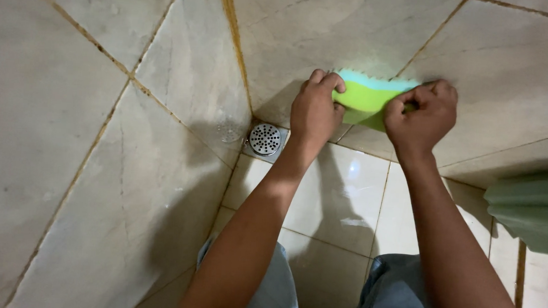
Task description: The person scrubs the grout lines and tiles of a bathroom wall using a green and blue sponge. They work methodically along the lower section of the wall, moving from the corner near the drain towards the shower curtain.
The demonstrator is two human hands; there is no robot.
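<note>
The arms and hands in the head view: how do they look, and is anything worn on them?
Both arms are bare from the elbow down to the fingers: no sleeves show, and no gloves, watch or bracelet. The left hand and the right hand show no rings that I can make out. Below the arms, light blue-grey trousers cover the knees.

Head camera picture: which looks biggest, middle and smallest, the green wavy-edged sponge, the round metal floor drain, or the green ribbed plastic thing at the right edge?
1. Green ribbed plastic thing, though it is cut off and nearer the camera, so unsure.
2. Green wavy-edged sponge, partly hidden by both hands.
3. Round metal floor drain, clearly smallest.
</note>
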